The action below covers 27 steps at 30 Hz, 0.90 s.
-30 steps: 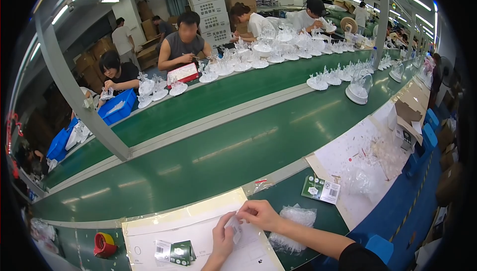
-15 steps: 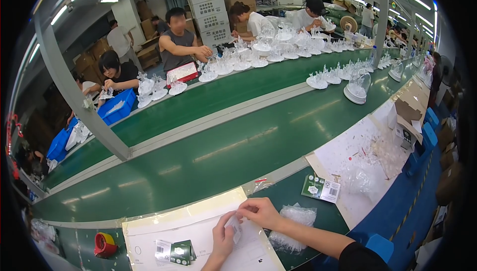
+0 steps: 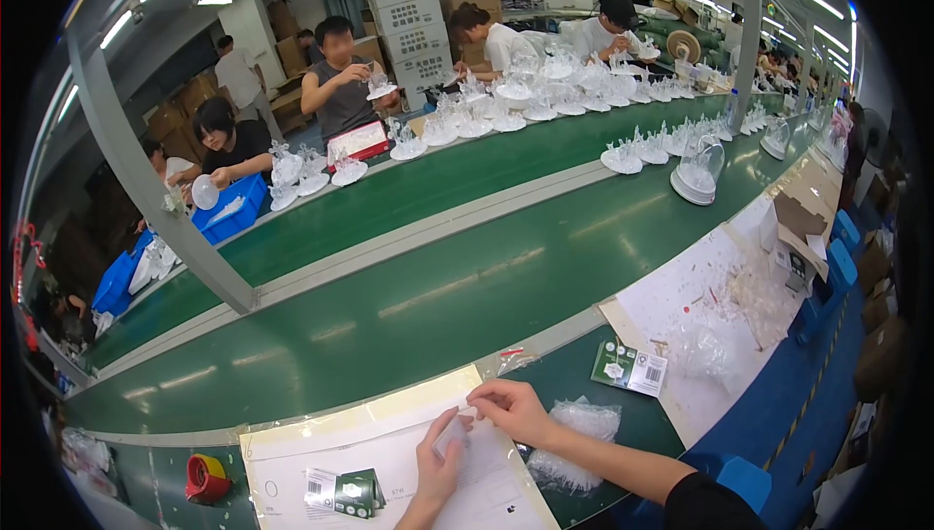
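Above a white paper sheet at the near edge, my two hands are close together. My left hand is closed around a small, clear, flat plastic piece that looks like a little bag. My right hand pinches at its upper end, thumb and forefinger together; what lies between those fingertips is too small to make out. Left of my hands, several green-and-white cards lie overlapped on the sheet. Partly under my right forearm rests a bundle of clear plastic bags.
A red-and-yellow tape roll sits at left. Another green-and-white card lies at right, beside a littered white board. Across the green conveyor, co-workers handle clear figurines. A clear dome stands on the belt.
My right hand has shifted slightly, and the plastic piece in my left hand has tilted. Across the belt, one co-worker has lifted a clear figurine; another now holds up a round clear piece.
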Tool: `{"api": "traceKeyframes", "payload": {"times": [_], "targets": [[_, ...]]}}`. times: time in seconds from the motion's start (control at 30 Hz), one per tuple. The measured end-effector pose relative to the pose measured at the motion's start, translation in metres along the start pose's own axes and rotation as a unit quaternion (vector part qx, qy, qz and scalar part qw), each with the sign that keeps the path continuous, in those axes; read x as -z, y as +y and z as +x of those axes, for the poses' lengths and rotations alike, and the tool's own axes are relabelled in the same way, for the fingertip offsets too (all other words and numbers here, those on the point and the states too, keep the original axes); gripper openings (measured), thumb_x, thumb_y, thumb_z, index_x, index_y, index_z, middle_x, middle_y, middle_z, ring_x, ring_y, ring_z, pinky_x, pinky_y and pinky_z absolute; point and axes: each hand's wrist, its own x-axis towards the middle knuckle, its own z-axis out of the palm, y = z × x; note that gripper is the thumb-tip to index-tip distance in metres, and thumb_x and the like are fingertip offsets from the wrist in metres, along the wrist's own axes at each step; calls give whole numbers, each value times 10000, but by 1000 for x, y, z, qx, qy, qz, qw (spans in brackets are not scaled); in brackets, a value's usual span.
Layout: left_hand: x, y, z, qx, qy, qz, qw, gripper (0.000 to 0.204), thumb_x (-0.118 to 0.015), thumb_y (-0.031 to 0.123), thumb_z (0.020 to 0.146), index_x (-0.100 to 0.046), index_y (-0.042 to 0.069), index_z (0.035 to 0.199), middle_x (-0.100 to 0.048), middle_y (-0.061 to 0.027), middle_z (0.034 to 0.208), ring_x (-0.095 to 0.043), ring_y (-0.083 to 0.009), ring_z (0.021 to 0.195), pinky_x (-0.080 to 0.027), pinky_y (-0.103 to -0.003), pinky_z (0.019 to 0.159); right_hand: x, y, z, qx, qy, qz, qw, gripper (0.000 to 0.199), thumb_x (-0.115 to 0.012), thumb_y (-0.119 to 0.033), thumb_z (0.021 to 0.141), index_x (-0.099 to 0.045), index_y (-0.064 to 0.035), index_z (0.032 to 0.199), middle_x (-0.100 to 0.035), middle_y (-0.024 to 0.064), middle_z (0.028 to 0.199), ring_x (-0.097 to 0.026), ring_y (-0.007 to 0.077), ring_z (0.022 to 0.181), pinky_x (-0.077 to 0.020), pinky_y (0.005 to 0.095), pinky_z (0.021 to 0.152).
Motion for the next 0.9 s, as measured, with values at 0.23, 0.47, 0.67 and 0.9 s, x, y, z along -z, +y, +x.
{"api": "traceKeyframes", "payload": {"times": [0.23,0.47,0.67,0.9], "targets": [[4,6,3,76,34,74,994,351,-565,21,873,-511,-49,1212,-622,-111,1057,-584,-153,981,-460,-273,867,1,-17,5,-42,58,61,996,105,-587,-82,905,-641,2,939,-650,34,795,-585,53,652,-419,183,491],[3,-2,11,34,89,-14,995,402,-518,13,876,-415,-41,1260,-537,-121,1160,-525,-188,1076,-414,-312,939,9,-4,16,-54,79,145,985,126,-593,-87,901,-622,14,970,-648,33,813,-559,57,613,-413,185,478],[3,9,6,-10,143,50,988,432,-447,89,886,-368,-22,1296,-463,-145,1256,-449,-235,1186,-372,-370,996,9,-6,11,-60,90,146,983,121,-552,-90,930,-598,14,886,-610,36,734,-540,65,571,-411,193,476],[3,10,11,-24,115,72,991,346,-419,165,939,-456,-2,1240,-518,-118,1201,-491,-193,1100,-416,-334,921,13,-5,14,-52,102,146,983,197,-530,-153,953,-564,-20,813,-565,17,654,-509,71,535,-392,199,475]]}}
